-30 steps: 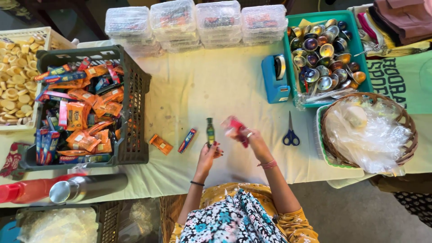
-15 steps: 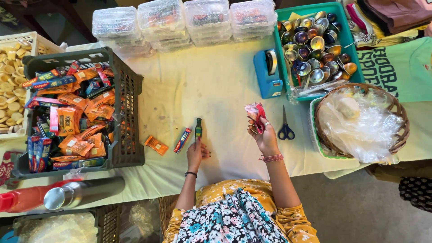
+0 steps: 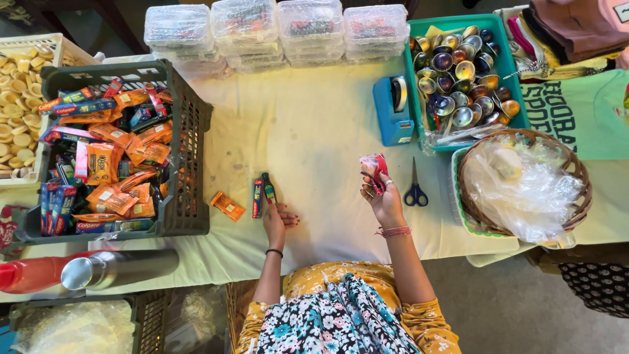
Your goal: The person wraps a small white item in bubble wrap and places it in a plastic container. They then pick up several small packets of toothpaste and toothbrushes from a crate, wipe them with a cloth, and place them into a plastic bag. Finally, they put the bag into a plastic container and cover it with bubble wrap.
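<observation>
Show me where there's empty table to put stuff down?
The biggest bare patch of cloth lies between the black crate, the tape dispenser and the clear boxes. A smaller patch sits between the left hand and right hand. The right side is crowded: green tray, basket, scissors.

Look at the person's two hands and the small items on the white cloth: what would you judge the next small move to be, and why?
Probably the left hand closes on the small dark green tube and lifts it toward the right hand. Its fingertips lie right beside that tube and the red-and-blue toothpaste box, while the right hand holds a crumpled red-and-white wrapper raised above the cloth.
</observation>
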